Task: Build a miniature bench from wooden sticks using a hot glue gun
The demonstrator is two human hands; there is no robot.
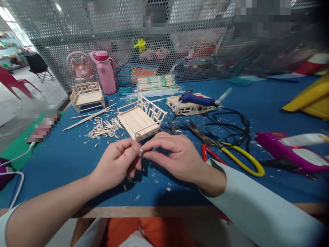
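My left hand (119,159) and my right hand (176,154) meet fingertip to fingertip above the front of the table. Pinched between them is a tiny piece of pale wooden stick (141,151), mostly covered by the fingers. Right behind my hands stands a miniature wooden bench (140,120) with a slatted seat and a lattice back. To its left lies a heap of short cut sticks (104,128), with several longer sticks (89,116) beside it. A second miniature bench (87,97) stands at the back left.
A blue glue gun (197,99) rests on another wooden piece (177,106), its black cord trailing right. Scissors with yellow and red handles (241,161) lie near my right wrist. A pink bottle (106,75) stands before the perforated metal screen (123,34). A purple tool (290,151) lies far right.
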